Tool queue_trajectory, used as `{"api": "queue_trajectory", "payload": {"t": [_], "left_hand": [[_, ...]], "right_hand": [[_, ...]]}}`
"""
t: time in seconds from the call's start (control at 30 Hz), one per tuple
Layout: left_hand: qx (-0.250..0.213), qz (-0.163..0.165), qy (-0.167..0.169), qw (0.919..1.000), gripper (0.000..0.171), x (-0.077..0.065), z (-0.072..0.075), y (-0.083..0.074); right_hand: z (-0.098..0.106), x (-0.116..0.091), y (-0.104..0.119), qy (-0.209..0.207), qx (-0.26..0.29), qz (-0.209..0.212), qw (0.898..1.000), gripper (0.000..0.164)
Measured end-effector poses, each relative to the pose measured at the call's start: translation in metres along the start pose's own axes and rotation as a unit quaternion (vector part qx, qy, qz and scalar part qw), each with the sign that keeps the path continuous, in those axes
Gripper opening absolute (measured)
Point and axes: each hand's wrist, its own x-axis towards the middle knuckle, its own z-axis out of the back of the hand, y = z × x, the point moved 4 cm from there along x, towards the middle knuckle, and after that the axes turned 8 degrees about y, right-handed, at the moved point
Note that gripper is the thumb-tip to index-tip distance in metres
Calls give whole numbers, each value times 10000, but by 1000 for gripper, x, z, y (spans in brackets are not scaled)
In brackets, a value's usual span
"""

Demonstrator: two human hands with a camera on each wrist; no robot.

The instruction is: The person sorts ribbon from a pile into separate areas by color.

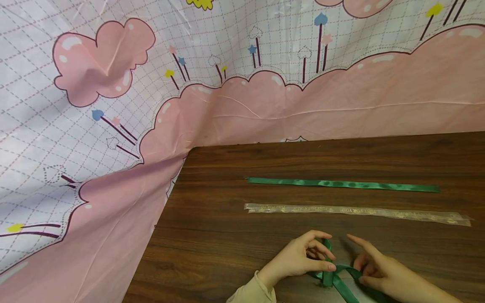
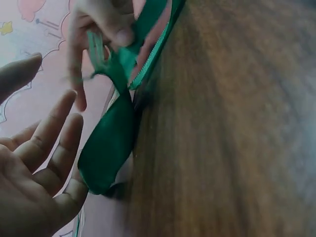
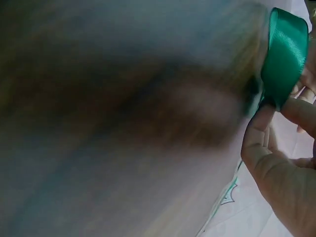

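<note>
A shiny green ribbon [image 1: 328, 277] stands in a loop near the table's front edge, with its tails trailing toward the person. My right hand [image 1: 380, 267] pinches the ribbon between thumb and a finger, its index finger stretched out. From the left, my left hand [image 1: 308, 256] reaches around the loop, thumb and fingers apart. In the left wrist view, the left hand [image 2: 42, 170] has loosely bent, spread fingers beside the green loop [image 2: 109, 143]. The right wrist view shows the right hand [image 3: 284, 170] pinching the base of the raised loop [image 3: 286, 54].
Farther back on the dark wooden table [image 1: 212, 235] lies a flat green ribbon strip [image 1: 341, 184]. Closer in, a sheer pale ribbon [image 1: 352, 211] with gold lettering runs nearly parallel. A pink and white patterned cloth [image 1: 242, 107] hangs behind and left of the table.
</note>
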Motion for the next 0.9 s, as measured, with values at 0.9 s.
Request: {"api": "queue_trajectory", "payload": {"t": [0.9], "left_hand": [[878, -481, 1180, 9879, 70, 0, -19, -17]], "right_hand": [[19, 17, 38, 452, 3097, 100, 9497, 52]]}}
